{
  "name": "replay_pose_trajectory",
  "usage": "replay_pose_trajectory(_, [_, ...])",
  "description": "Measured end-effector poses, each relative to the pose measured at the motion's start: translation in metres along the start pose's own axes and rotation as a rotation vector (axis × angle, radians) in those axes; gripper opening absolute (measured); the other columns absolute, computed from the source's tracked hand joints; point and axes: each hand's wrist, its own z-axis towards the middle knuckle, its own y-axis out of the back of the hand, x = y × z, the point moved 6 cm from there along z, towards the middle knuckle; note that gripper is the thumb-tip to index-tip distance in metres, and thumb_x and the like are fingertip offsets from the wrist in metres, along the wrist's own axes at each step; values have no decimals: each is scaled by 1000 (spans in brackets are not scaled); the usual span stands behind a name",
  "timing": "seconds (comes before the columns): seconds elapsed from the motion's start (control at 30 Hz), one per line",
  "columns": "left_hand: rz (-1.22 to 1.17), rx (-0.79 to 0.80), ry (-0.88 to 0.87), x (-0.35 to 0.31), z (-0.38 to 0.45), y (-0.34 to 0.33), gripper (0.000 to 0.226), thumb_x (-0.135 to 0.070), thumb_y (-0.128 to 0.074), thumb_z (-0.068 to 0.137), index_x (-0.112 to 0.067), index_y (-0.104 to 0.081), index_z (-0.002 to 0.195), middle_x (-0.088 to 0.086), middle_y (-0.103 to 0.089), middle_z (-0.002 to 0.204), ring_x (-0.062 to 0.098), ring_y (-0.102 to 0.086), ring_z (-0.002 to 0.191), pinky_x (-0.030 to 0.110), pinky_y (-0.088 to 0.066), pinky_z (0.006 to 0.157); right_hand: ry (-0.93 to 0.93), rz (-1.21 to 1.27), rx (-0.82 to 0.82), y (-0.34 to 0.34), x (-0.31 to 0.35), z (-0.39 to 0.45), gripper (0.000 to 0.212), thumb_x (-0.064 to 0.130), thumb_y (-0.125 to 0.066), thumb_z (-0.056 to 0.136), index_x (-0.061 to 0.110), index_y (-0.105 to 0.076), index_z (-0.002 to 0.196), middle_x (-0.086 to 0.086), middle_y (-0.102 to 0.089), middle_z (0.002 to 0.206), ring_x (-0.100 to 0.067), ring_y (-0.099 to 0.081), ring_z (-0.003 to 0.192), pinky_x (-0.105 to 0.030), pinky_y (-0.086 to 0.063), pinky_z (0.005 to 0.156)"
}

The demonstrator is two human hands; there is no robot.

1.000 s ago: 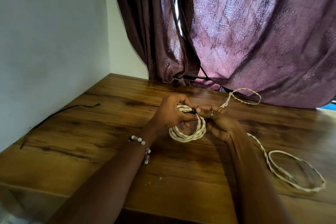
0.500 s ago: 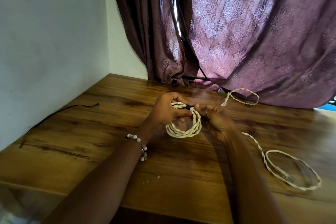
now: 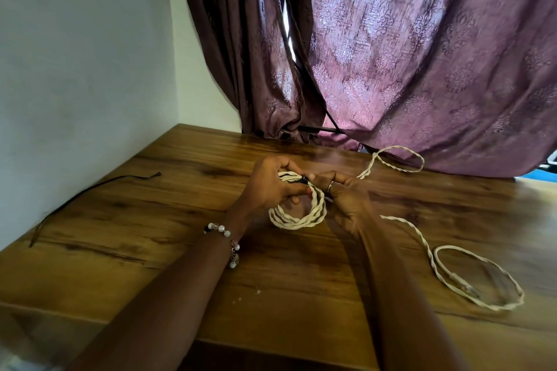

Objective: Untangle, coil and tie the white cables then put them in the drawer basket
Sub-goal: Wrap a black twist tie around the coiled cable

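Both hands slightly lower than before, left hand (image 3: 268,187) and right hand (image 3: 340,193) clamped on white cable coil (image 3: 298,215).

- wooden table (image 3: 150,250), glossy brown grain, set against wall
- loose white cable (image 3: 428,253) lies on right side, looped near front edge
- thin black cord (image 3: 90,193) lies along left side
- small white specks (image 3: 241,300) near front

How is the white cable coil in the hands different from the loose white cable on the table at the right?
The coil is wound tight in several turns, gripped by both hands; the loose cable lies in one wide loop, untouched. The coil carries a black tie on top; the loose cable shows none. Both are white and twisted.
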Motion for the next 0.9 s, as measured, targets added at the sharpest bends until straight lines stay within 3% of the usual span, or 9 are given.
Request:
replay_pose_trajectory(0.07, [-40,-51,17,-1,-2,1,26,6,-80,67,-5,-62,84,8,-66,69,12,-61,45,24,-51,42,0,9,-3,-4,0,-3,3,-1,-66,82,-3,-66,85,-14,-69,69,-20,-66,58,-28,-55,52])
replay_pose_trajectory(0.17, [-124,-91,53,-3,-4,4,30,6,-78,70,3,-63,96,6,-68,69,9,-61,45,18,-47,42,10,-4,36,-6,7,-10,23,0,-66,82,-2,-63,105,-12,-72,79,-19,-68,65,-29,-57,55])
replay_pose_trajectory(0.33, [-388,-114,137,-4,-13,12,45,1,-77,70,-1,-62,112,8,-75,83,16,-70,68,27,-57,64,90,-188,59,2,19,-28,41,-4,-71,77,8,-60,115,-5,-74,83,-14,-69,66,-30,-57,59])
replay_pose_trajectory(0.4, [-494,-72,197,-7,-22,9,43,3,-72,75,-2,-60,116,13,-74,84,17,-70,67,29,-57,66,108,-279,21,5,19,-34,42,-4,-73,77,7,-60,115,-6,-74,78,-17,-67,63,-30,-55,57])
replay_pose_trajectory(0.53, [-673,42,274,-17,-43,-1,43,1,-66,78,-4,-60,119,22,-70,103,25,-71,83,40,-54,84,142,-323,-72,14,29,-52,40,-5,-72,77,3,-57,113,-11,-74,76,-21,-66,57,-29,-53,51])
replay_pose_trajectory(0.63, [-547,116,311,-28,-56,-12,39,-2,-66,80,-8,-61,118,18,-69,108,23,-70,85,43,-57,76,154,-235,-124,29,41,-70,38,-9,-69,78,-4,-55,113,-24,-70,86,-29,-67,57,-49,-56,63])
replay_pose_trajectory(0.73, [-383,151,319,-39,-65,-33,25,2,-63,85,-7,-64,108,10,-71,98,20,-68,83,42,-60,70,209,-219,-194,54,59,-94,26,-10,-66,81,-11,-59,106,-23,-68,78,-27,-66,53,-39,-57,52])
replay_pose_trajectory(0.83, [-370,133,254,-55,-68,-69,17,5,-63,84,-1,-65,99,12,-71,87,17,-69,70,32,-60,61,258,-185,-260,85,76,-123,14,-6,-65,83,-11,-66,96,-18,-68,72,-28,-65,59,-51,-57,69])
replay_pose_trajectory(0.9, [-406,130,221,-64,-67,-97,12,7,-64,83,-2,-65,90,7,-72,73,15,-68,60,29,-58,54,297,-193,-304,105,89,-145,8,0,-66,84,-6,-69,87,-17,-68,72,-28,-64,62,-48,-55,70])
